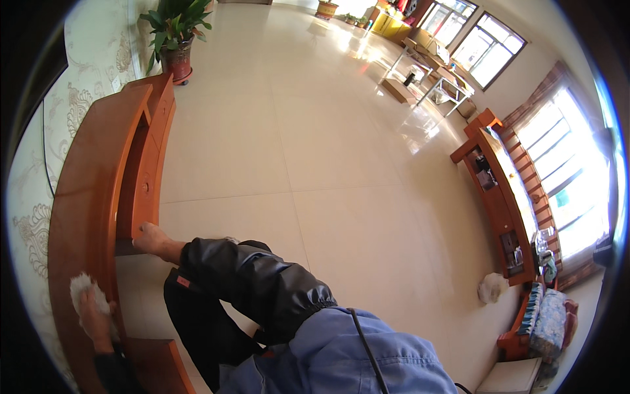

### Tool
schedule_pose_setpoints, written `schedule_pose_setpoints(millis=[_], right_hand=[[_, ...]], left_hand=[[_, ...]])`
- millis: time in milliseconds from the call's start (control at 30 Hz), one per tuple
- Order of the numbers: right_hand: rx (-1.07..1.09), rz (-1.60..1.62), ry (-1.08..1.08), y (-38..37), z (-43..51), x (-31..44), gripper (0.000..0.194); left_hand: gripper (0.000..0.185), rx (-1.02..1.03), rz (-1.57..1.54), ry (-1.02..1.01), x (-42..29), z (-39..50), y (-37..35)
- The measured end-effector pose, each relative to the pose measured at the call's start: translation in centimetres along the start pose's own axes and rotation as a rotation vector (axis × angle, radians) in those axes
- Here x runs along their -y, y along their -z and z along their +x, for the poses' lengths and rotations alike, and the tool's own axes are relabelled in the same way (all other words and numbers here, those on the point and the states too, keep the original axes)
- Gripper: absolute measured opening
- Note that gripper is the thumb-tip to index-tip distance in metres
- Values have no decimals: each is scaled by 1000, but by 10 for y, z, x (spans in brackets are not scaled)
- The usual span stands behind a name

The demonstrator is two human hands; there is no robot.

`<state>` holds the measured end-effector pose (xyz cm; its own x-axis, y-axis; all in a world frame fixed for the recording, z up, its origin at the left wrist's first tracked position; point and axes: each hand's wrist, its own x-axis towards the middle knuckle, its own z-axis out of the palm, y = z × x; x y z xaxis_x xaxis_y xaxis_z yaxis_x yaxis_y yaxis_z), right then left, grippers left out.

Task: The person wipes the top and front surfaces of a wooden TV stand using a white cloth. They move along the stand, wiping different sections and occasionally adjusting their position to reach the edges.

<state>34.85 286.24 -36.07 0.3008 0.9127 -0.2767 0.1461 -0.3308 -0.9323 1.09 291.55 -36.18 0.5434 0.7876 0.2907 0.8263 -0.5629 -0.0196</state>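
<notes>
On the left stands a long reddish-brown wooden TV cabinet point(83, 197) with a curved top. My left hand point(93, 315) presses a white fluffy cloth point(81, 285) onto that top, near its closer end. Farther up, my right hand point(152, 239) is curled over the lower corner of the cabinet's drawer section point(147, 182), and its fingertips are partly hidden. A black sleeve cover point(251, 276) encloses my right forearm. Beneath my arm is my bent knee in black trousers point(197, 315).
A potted plant point(177, 54) stands beyond the cabinet's far end. Pale tiles point(334, 147) cover the floor. Along the right are a wooden low table point(512, 197), a plastic bag point(492, 288) and folded bedding point(546, 315). Metal-framed stands point(428, 83) are farther back.
</notes>
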Motion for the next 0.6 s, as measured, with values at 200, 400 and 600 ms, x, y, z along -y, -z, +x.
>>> schedule_pose_setpoints(millis=[200,400,600], right_hand=[[326,407,-203,-43,53,19,62],[605,683,-140,-73,72,28,63],[540,686,-54,-82,99,24,46]], left_hand=[[68,10,-15,104,68,-108,3],[59,255,-139,369,59,-160,38],[55,253,114,295,86,-116,24]])
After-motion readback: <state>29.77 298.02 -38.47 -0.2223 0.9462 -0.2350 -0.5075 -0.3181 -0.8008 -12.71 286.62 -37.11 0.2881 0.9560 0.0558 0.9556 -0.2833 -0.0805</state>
